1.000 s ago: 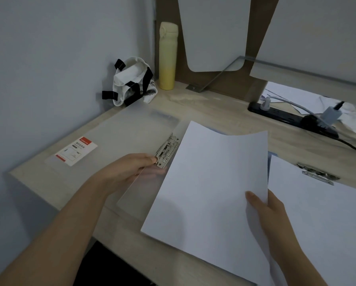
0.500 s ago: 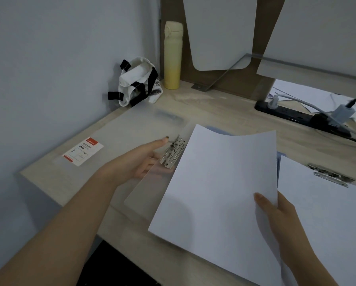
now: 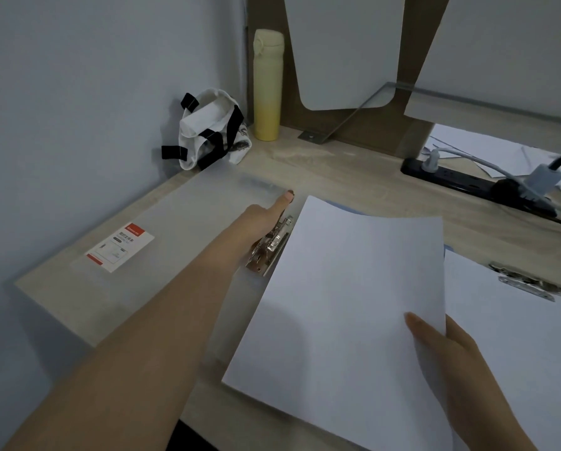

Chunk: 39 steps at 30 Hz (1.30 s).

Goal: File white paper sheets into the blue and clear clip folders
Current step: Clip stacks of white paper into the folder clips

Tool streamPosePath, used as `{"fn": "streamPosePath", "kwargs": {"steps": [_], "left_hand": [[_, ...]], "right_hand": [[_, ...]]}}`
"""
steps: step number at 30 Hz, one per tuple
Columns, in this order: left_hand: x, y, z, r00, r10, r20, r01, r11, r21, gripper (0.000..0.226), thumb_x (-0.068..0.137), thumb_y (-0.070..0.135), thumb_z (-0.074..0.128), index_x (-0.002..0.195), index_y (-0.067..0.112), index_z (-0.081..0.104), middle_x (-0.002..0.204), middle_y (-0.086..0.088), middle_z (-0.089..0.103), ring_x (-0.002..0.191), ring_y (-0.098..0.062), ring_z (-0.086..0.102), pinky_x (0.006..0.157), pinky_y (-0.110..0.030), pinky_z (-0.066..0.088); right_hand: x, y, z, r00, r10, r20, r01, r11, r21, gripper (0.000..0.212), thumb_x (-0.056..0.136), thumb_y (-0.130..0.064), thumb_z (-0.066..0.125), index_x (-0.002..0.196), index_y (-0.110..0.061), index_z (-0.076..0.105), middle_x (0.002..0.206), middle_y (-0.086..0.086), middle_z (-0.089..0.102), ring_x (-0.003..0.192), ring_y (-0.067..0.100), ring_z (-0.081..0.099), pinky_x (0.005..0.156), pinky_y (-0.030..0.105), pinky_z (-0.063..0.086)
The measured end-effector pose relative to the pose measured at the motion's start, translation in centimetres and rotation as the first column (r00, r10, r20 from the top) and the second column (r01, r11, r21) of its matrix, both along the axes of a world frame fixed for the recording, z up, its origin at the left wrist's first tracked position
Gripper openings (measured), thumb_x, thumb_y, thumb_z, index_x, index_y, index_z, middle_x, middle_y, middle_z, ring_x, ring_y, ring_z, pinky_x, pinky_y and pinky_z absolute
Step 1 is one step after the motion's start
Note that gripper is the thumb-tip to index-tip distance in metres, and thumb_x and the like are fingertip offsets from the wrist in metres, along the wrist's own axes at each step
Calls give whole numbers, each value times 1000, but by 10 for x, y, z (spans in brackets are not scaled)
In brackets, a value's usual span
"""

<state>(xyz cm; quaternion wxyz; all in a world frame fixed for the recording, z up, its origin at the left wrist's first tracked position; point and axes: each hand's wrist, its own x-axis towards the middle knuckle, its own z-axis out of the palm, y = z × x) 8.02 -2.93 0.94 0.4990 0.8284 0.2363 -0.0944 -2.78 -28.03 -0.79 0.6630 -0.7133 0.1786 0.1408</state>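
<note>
Left hand (image 3: 266, 219) lay flat and unclenched on the clear folder's metal clip (image 3: 269, 247); right hand (image 3: 448, 340) pinched the white sheet (image 3: 344, 294) above the surface (image 3: 354, 177). Best approach: lift lever fully, slide the sheet's top edge squarely under. Clip gap unreadable; blue folder (image 3: 448, 247) mostly hidden.

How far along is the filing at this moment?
Looks done: a sheet lies under the right-hand clip. In hand: the right hand holds another sheet over the clear folder, while the left hand is at its clip. Left: getting that sheet under the clip.
</note>
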Motion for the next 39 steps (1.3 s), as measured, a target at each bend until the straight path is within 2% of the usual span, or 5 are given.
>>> {"fn": "streamPosePath", "kwargs": {"steps": [7, 12, 19, 29, 39], "left_hand": [[-12, 22, -20, 999, -27, 28, 35, 952, -305, 24, 88, 38, 54, 77, 18, 60, 66, -1, 58, 54, -15, 53, 51, -24, 38], [-30, 29, -28, 988, -30, 153, 104, 859, -502, 32, 95, 17, 47, 125, 24, 53, 102, 6, 67, 72, 1, 66, 55, -12, 49], [-34, 24, -22, 983, -32, 178, 124, 839, -530, 39, 97, 12, 41, 135, 17, 48, 104, 2, 62, 60, 4, 64, 48, -9, 47], [-32, 26, -27, 980, -55, 191, 150, 835, -529, 38, 97, 12, 40, 134, 17, 49, 116, -1, 62, 89, -9, 60, 71, -17, 48], [-35, 25, -23, 980, -46, 195, 147, 827, -543, 36, 97, 12, 41, 132, 14, 51, 87, 7, 62, 53, 6, 60, 49, -8, 45]], "right_hand": [[-1, 8, -1, 998, -57, 25, 55, 995, 80, 25, 90, -17, 53, 114, -13, 62, 107, 7, 70, 98, 28, 65, 90, 44, 48], [0, 14, -2, 997, -75, 19, 74, 996, 53, 39, 89, -26, 56, 126, -17, 54, 118, 6, 65, 104, 30, 61, 98, 49, 45], [0, 14, 0, 996, -85, 29, 82, 993, 89, 34, 90, -21, 55, 123, -14, 55, 107, 6, 67, 87, 23, 64, 67, 31, 48], [0, 12, -4, 994, -95, 61, 86, 988, 127, 28, 90, -22, 54, 118, -20, 58, 105, 2, 69, 91, 23, 65, 72, 34, 50], [5, 27, -13, 990, -104, 100, 107, 994, -21, 41, 92, -25, 54, 132, -16, 50, 119, 3, 61, 105, 26, 57, 93, 37, 43]]}}
